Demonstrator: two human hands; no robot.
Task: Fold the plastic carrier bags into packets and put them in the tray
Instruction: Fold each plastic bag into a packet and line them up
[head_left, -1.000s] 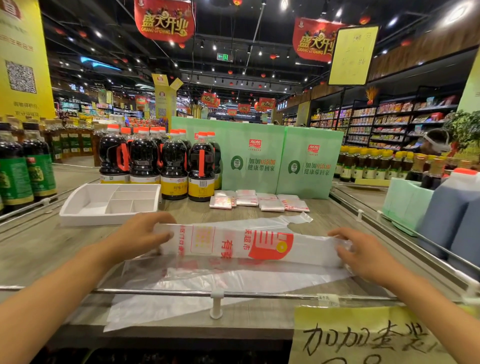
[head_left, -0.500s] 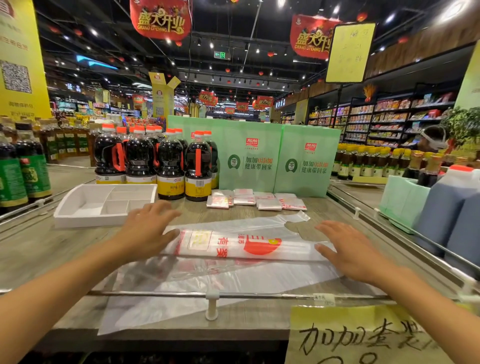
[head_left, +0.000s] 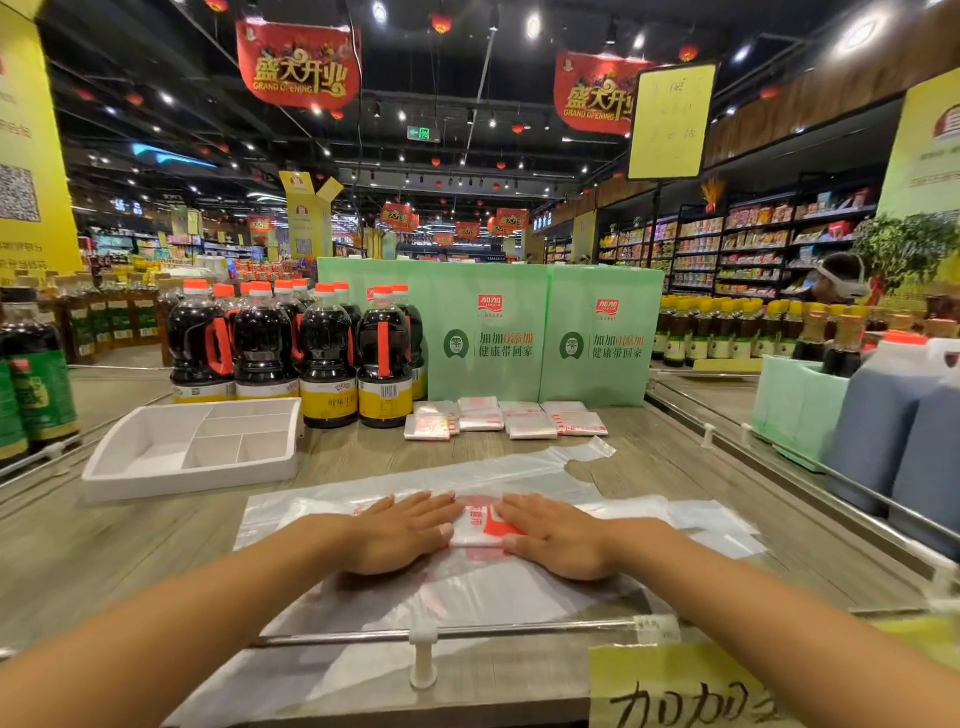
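Palms lay flat on the plastic carrier bag (head_left: 519, 473), which was spread on the wooden display table (head_left: 130, 545); the left hand (head_left: 400, 535) and the right hand (head_left: 556, 535) both had fingers stretched out and held together, gripping nothing, and they pressed down side by side on the folded band with the red print, fingertips nearly meeting over it; the bag's far handle reached toward the green cartons (head_left: 540, 332) behind it, and its near edge hung past the metal rail (head_left: 519, 630) at the table front; the white divided tray (head_left: 192, 452) stood to the left of the bag and a little behind it, apart from it, with nothing in its compartments; the folded bag packets (head_left: 504, 420) lay in a row behind the bag, just in front of the cartons; the soy sauce bottles (head_left: 291, 353) stood behind the tray, beside the cartons.
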